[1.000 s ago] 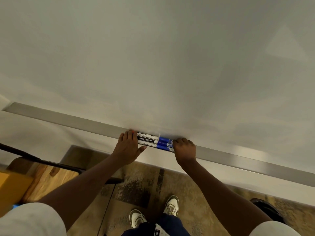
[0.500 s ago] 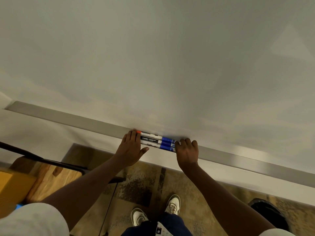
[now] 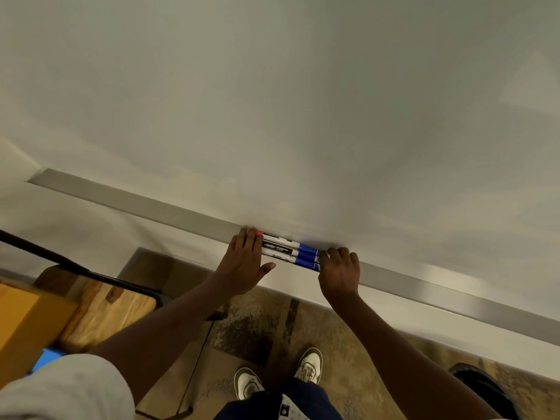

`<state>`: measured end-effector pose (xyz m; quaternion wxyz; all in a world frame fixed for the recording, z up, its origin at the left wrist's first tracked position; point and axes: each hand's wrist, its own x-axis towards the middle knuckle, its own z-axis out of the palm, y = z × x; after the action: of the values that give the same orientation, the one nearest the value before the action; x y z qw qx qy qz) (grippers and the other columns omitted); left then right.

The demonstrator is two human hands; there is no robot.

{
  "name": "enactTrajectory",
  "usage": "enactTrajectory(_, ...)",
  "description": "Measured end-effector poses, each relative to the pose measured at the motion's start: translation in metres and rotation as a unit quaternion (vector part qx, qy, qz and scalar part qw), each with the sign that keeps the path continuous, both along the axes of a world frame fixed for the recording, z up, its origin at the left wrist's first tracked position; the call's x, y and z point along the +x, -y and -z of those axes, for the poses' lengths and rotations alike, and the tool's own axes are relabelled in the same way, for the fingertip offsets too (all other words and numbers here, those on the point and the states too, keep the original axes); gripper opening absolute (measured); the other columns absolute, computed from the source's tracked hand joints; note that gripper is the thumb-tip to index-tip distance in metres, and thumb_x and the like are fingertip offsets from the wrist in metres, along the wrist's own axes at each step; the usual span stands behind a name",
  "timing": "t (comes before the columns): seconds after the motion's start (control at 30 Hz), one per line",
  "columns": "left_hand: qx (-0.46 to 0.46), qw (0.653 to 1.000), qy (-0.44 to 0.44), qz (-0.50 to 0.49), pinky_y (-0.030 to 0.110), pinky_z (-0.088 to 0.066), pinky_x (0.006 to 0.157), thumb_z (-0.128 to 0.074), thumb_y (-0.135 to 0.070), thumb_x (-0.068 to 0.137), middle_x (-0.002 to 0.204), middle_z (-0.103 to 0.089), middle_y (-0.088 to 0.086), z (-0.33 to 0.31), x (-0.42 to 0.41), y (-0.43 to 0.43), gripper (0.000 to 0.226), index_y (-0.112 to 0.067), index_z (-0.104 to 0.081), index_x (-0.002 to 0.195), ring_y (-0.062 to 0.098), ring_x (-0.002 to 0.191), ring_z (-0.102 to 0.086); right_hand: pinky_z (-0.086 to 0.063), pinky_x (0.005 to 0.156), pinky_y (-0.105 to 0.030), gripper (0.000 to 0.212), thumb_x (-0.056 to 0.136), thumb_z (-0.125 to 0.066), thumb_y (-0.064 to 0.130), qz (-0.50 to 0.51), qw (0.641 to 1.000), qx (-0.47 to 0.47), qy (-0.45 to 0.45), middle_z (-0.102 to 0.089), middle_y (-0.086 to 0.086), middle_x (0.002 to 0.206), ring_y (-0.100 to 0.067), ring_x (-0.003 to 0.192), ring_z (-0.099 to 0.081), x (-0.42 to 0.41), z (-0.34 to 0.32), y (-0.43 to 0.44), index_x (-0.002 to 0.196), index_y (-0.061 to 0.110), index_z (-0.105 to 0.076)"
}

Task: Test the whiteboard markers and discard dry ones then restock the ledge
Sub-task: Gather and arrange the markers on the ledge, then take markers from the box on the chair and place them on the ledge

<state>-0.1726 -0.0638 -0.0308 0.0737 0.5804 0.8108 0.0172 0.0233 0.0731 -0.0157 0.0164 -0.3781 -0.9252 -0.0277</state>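
Markers (image 3: 286,253): side by side on the ledge (image 3: 136,204), centre frame, long axis along it, blue caps lower right. Your left hand (image 3: 245,262): fingers straight, against the butt ends. Your right hand (image 3: 339,271): fingers bent at the caps, grip unclear. Both hands touching.

**Markers lined up on the ledge**

We've got a tight bundle of markers (image 3: 289,253) lying flat and side by side, lengthwise on the grey ledge (image 3: 136,201) at the foot of the whiteboard (image 3: 272,101), well clear of the ledge's left end. The barrels are white with black labels, and three blue caps point right. Against the board, an orange end (image 3: 258,232) peeks out at the left.
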Motion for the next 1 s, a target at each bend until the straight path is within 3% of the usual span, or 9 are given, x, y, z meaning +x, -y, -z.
enactTrajectory(0.13,0.013,1.000,-0.002,-0.021,0.052,-0.031,0.110,-0.015,-0.067,0.093,0.146,-0.036,0.026,-0.001,0.007,0.007,0.087,0.002,-0.034,0.141,0.043,0.136,-0.032,-0.051,0.078,-0.046,0.042,0.052,-0.087,0.008,0.003,0.999,-0.013,-0.043,-0.068,-0.015,0.092,-0.037,0.097,-0.060,-0.009,-0.009,0.016,0.090,0.004,-0.070)
enactTrajectory(0.27,0.045,0.998,-0.032,-0.038,0.055,-0.027,0.108,-0.023,-0.064,0.092,0.147,-0.033,0.027,-0.004,0.018,0.024,0.081,-0.001,-0.033,0.142,0.045,0.136,-0.031,-0.043,0.094,-0.053,0.029,0.069,-0.081,0.016,-0.017,0.992,-0.033,-0.121,-0.064,-0.016,0.111,-0.040,0.120,-0.046,-0.021,-0.013,0.037,0.094,0.007,-0.068)
enactTrajectory(0.4,0.082,0.994,-0.054,-0.047,0.055,-0.020,0.112,-0.028,-0.065,0.091,0.151,-0.018,0.024,0.001,0.029,0.054,0.079,-0.005,-0.025,0.143,0.045,0.140,-0.020,-0.040,0.097,-0.054,0.044,0.070,-0.078,0.033,-0.045,0.985,-0.053,-0.155,-0.058,-0.016,0.119,-0.036,0.122,-0.039,-0.037,-0.013,0.059,0.106,0.010,-0.065)
enactTrajectory(0.6,0.014,0.987,-0.050,-0.155,0.061,-0.020,0.111,-0.030,-0.062,0.091,0.151,-0.021,0.028,0.005,0.031,0.106,0.079,-0.001,-0.033,0.142,0.046,0.140,-0.015,-0.032,0.102,-0.052,0.061,0.068,-0.073,0.044,-0.153,0.973,-0.081,-0.152,-0.055,-0.018,0.126,-0.034,0.125,-0.036,-0.068,-0.009,0.085,0.117,0.010,-0.058)
enactTrajectory(0.73,-0.014,0.964,-0.064,-0.256,0.060,-0.018,0.112,-0.035,-0.060,0.090,0.148,-0.028,0.030,-0.003,0.025,0.144,0.079,0.003,-0.037,0.139,0.047,0.139,-0.019,-0.033,0.100,-0.050,0.060,0.072,-0.072,0.042,-0.244,0.950,-0.099,-0.166,-0.052,-0.016,0.128,-0.035,0.126,-0.039,-0.090,-0.012,0.098,0.121,0.012,-0.053)
enactTrajectory(0.9,-0.026,0.928,-0.073,-0.364,0.057,-0.018,0.112,-0.018,-0.059,0.095,0.150,-0.026,0.027,-0.013,0.027,0.184,0.078,0.001,-0.038,0.140,0.044,0.141,-0.015,-0.036,0.095,-0.051,0.057,0.076,-0.065,0.045,-0.317,0.928,-0.108,-0.162,-0.049,-0.015,0.129,-0.034,0.125,-0.040,-0.121,-0.020,0.118,0.121,0.013,-0.051)
enactTrajectory(1.0,-0.034,0.911,-0.077,-0.404,0.057,-0.017,0.112,-0.030,-0.058,0.092,0.149,-0.028,0.028,-0.019,0.032,0.204,0.075,0.000,-0.043,0.138,0.045,0.141,-0.018,-0.036,0.094,-0.050,0.057,0.075,-0.066,0.044,-0.349,0.916,-0.118,-0.156,-0.049,-0.015,0.129,-0.034,0.125,-0.039,-0.135,-0.023,0.131,0.119,0.013,-0.050)
